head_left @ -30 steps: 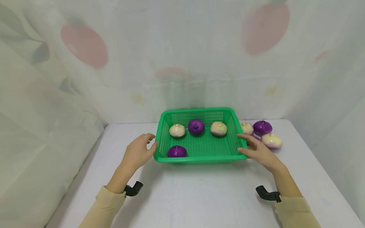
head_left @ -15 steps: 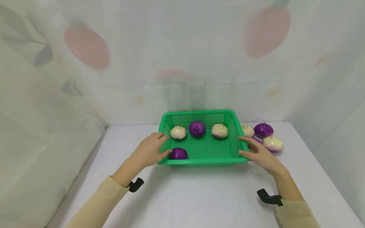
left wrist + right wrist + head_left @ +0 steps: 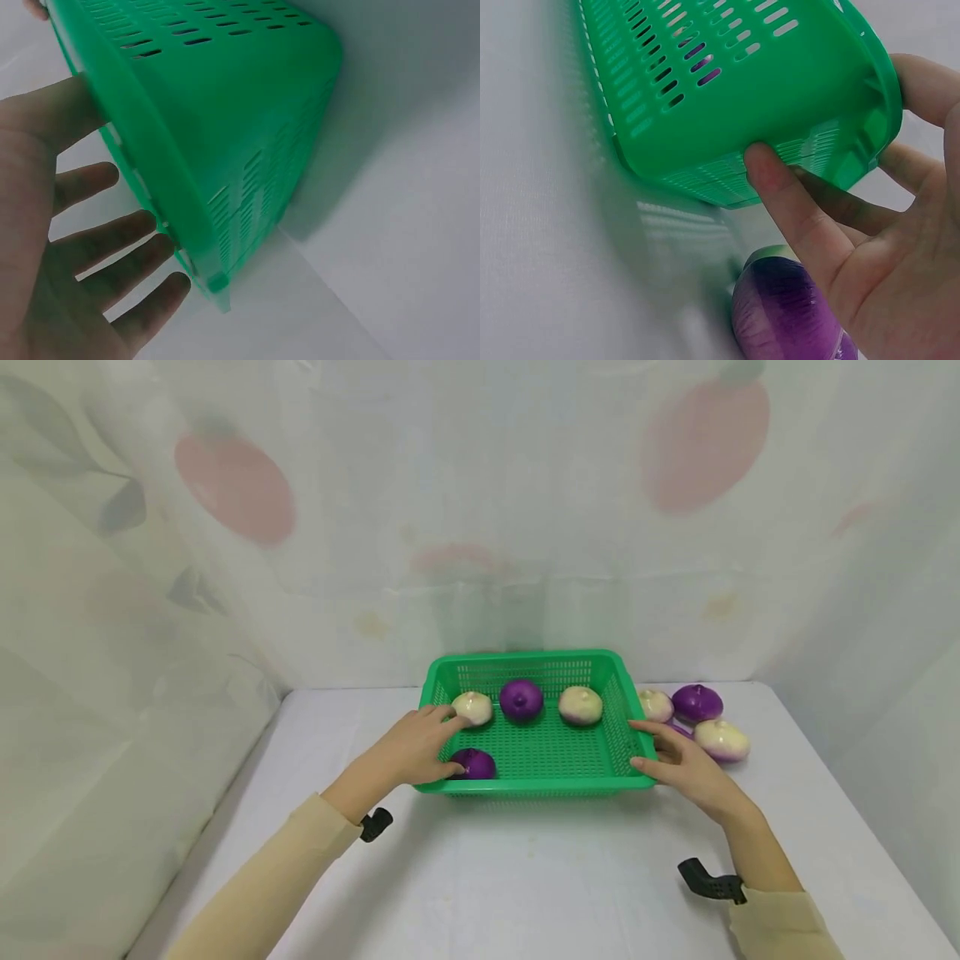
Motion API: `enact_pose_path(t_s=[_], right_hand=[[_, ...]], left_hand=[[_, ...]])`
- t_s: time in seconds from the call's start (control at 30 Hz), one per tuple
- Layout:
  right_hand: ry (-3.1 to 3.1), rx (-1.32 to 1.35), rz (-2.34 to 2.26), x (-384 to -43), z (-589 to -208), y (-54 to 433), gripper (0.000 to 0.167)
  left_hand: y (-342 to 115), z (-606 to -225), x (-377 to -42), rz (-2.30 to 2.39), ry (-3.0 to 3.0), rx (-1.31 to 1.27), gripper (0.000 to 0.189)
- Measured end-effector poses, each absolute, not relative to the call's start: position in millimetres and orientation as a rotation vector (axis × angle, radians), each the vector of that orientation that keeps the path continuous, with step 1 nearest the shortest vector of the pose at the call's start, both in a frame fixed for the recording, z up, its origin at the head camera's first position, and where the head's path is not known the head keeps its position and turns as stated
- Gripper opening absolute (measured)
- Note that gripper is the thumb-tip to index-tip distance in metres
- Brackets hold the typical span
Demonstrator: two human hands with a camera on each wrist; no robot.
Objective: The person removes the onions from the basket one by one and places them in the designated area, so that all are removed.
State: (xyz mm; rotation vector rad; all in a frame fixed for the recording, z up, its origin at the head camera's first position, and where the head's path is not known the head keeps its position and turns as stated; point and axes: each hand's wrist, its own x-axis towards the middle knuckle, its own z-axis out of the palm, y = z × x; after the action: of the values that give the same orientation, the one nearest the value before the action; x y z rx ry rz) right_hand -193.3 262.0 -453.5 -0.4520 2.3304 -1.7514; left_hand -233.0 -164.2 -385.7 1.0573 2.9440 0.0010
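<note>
A green plastic basket (image 3: 525,783) with slotted walls stands mid-table, holding two purple turnips (image 3: 521,701) and two cream turnips (image 3: 581,705). My left hand (image 3: 422,745) reaches over its left rim, fingers spread and fairly straight. Its thumb overlaps the front purple turnip (image 3: 477,764) in the head view, and its fingertips lie close to the left cream turnip (image 3: 474,708). My right hand (image 3: 686,768) grips the basket's right end, with some digits over the rim and others against the outer wall, as the right wrist view shows (image 3: 907,225).
Several more turnips lie right of the basket, among them a purple one (image 3: 697,702) and a cream-and-purple one (image 3: 722,741). A white cloth covers the table (image 3: 525,877). Printed curtain walls (image 3: 480,510) close off the back and sides.
My left hand has moved right, from outside the basket's left end to over its rim and the front purple turnip. My right hand stays at the right end.
</note>
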Motion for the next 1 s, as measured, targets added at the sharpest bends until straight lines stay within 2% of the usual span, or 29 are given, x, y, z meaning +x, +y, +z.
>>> enact_pose_path(t_s=[0.43, 1.0], right_hand=[[2.294, -0.464, -1.789, -193, -454, 264, 0.063], [2.283, -0.469, -1.794, -195, -458, 264, 0.063]], left_hand=[[-147, -397, -249, -0.174, 2.813, 1.066, 0.076], [-129, -414, -257, -0.251, 2.704, 1.012, 0.066]])
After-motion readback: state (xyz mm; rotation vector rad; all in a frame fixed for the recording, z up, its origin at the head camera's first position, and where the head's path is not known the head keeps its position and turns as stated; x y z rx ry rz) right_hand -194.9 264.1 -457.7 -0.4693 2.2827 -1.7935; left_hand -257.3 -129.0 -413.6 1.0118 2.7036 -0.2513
